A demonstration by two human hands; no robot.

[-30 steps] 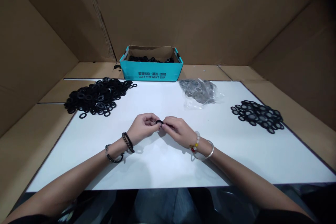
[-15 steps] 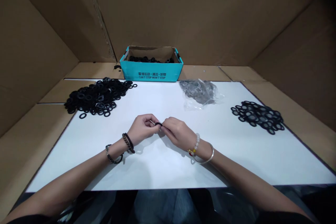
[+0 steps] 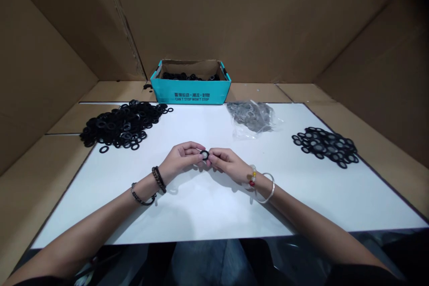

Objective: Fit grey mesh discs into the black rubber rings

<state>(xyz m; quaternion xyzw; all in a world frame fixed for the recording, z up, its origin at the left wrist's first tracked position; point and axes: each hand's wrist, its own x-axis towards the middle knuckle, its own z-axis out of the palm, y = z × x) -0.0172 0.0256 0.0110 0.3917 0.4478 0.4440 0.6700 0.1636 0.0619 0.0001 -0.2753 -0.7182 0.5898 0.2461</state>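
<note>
1. So, the left hand (image 3: pixel 181 157) is pinching a small round black rubber washer (image 3: pixel 204 155) by its left edge.
2. The right hand (image 3: pixel 225 162) is gripping its right edge, keeping the washer between both hands, hole facing the camera.

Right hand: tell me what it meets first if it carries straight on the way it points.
The black rubber washer, which the right hand already seems to touch with its fingers. Just beyond it lies the left hand, though depth is hard to judge here.
</note>
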